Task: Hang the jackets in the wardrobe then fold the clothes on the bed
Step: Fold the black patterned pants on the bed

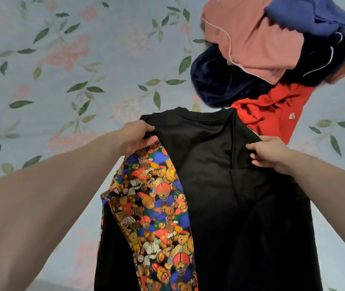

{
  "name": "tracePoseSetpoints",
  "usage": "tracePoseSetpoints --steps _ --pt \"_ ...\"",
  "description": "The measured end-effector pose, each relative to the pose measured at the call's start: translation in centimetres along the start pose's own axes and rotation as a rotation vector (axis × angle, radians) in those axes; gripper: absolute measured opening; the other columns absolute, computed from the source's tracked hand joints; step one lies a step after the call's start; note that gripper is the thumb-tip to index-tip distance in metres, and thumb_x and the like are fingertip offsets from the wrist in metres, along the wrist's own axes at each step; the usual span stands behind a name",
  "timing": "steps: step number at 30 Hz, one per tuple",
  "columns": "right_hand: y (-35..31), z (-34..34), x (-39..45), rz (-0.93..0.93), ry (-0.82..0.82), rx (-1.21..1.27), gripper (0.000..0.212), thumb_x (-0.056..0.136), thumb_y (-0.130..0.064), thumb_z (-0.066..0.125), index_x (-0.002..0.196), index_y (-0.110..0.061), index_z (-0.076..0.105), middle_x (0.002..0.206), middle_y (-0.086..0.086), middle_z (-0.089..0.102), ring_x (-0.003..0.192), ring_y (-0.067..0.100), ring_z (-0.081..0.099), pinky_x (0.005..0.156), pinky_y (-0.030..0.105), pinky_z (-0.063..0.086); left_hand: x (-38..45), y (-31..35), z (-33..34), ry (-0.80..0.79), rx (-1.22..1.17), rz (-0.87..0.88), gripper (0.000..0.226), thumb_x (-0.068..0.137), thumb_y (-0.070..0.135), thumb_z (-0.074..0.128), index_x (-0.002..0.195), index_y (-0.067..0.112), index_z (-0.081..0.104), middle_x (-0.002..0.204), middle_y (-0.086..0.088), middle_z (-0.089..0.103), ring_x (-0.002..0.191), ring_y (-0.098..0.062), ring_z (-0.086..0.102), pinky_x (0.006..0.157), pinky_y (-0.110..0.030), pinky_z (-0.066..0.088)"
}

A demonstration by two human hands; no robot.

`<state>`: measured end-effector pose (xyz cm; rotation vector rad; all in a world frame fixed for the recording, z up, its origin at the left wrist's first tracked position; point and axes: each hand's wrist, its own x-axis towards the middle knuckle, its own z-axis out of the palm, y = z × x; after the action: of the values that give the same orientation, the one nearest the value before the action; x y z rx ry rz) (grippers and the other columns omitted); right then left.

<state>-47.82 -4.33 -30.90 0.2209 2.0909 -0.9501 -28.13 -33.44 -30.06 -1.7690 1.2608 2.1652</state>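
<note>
Two grips pinched black garment (220, 175) w/ bear-print lining: left hand (134, 136) at one shoulder, right hand (269, 153) at other. Clothes pile (262, 59) lay beyond on bed (62, 70).

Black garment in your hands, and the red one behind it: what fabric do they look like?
Black garment: smooth matte woven cloth, probably synthetic, with a printed teddy-bear lining. Red garment: soft, crumpled, probably a knit.

A pale blue floral bedsheet (66, 85) fills the background.
</note>
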Motion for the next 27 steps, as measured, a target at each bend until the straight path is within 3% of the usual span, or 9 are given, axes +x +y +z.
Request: tracePoseSetpoints --steps 5,8,10,12,15,18,20,24,27 --pt "-2.7 -2.9 -1.4 -0.119 0.047 0.142 0.026 0.102 -0.002 0.050 0.113 -0.018 0.067 0.103 0.003 0.069 0.084 0.019 0.071 0.061 0.028 0.062 -1.5 2.5 0.2 0.005 -0.102 0.147 0.033 0.101 -0.001 0.056 0.135 -0.001 0.054 0.135 -0.013 0.057 0.101 -0.024 0.070 0.083 -0.028 0.062" --pt "-4.3 -4.8 -2.4 -0.193 0.101 0.182 0.029 0.102 0.002 0.045 0.113 -0.015 0.066 0.107 0.008 0.068 0.086 0.020 0.071 0.068 0.029 0.062 -3.2 4.5 0.7 -0.001 -0.104 0.265 0.034 0.101 -0.003 0.055 0.134 -0.004 0.054 0.129 -0.015 0.062 0.088 -0.017 0.075 0.078 -0.024 0.061" --pt "-5.4 -6.0 -2.8 -0.257 0.134 0.176 0.033 0.100 0.004 0.043 0.099 -0.017 0.068 0.109 0.010 0.070 0.087 0.019 0.072 0.074 0.029 0.063 -4.8 6.3 1.4 0.010 -0.017 0.369 0.031 0.100 -0.003 0.053 0.132 -0.004 0.054 0.107 -0.011 0.068 0.076 -0.012 0.072 0.073 -0.026 0.062" --pt "-7.3 -6.9 -3.4 -0.346 0.160 0.189 0.040 0.098 0.006 0.042 0.094 -0.023 0.070 0.108 0.007 0.073 0.092 0.017 0.074 0.081 0.030 0.063 -6.4 8.6 2.4 0.038 -0.005 0.474 0.025 0.099 -0.003 0.051 0.123 0.000 0.058 0.092 -0.006 0.066 0.075 -0.014 0.069 0.075 -0.028 0.060" --pt "-10.2 -7.8 -4.0 -0.459 0.191 0.209 0.042 0.092 0.007 0.049 0.095 -0.025 0.076 0.099 0.001 0.075 0.095 0.016 0.073 0.087 0.031 0.060 -8.3 12.1 3.2 0.006 -0.050 0.591 0.024 0.096 -0.011 0.047 0.098 0.005 0.065 0.099 -0.013 0.068 0.090 -0.024 0.070 0.083 -0.028 0.061" --pt "-10.6 -8.7 -4.6 -0.582 0.247 -0.052 0.040 0.087 0.003 0.056 0.100 -0.028 0.079 0.096 -0.003 0.075 0.090 0.014 0.070 0.080 0.017 0.056 -8.8 12.4 2.8 0.017 0.293 0.716 0.027 0.088 -0.013 0.051 0.088 0.008 0.068 0.090 -0.014 0.066 0.086 -0.027 0.066 0.073 -0.033 0.056" --pt "-9.2 -8.9 -4.9 -0.658 0.213 -0.250 0.045 0.085 0.006 0.054 0.100 -0.029 0.079 0.105 -0.007 0.074 0.101 0.012 0.067 0.088 0.015 0.050 -9.1 10.5 2.1 0.046 0.599 0.757 0.026 0.082 -0.013 0.052 0.077 0.009 0.064 0.080 -0.010 0.062 0.075 -0.026 0.059 0.064 -0.034 0.045" --pt "-4.2 -8.9 -4.8 -0.771 0.143 -0.528 0.055 0.077 0.016 0.050 0.092 -0.029 0.079 0.125 -0.002 0.068 0.122 0.015 0.058 0.110 0.023 0.034 -8.7 4.4 0.1 0.035 0.990 0.823 0.033 0.073 -0.014 0.051 0.081 0.013 0.070 0.122 0.001 0.055 0.117 -0.017 0.052 0.102 -0.030 0.041" --pt "-0.7 -8.6 -4.4 -0.784 0.090 -0.709 0.052 0.080 0.014 0.051 0.096 -0.025 0.081 0.138 0.002 0.063 0.130 0.023 0.056 0.114 0.027 0.034 -8.2 0.0 -1.7 -0.034 1.206 0.784 0.034 0.078 -0.008 0.052 0.087 0.021 0.067 0.137 0.008 0.042 0.131 -0.017 0.046 0.103 -0.026 0.035"
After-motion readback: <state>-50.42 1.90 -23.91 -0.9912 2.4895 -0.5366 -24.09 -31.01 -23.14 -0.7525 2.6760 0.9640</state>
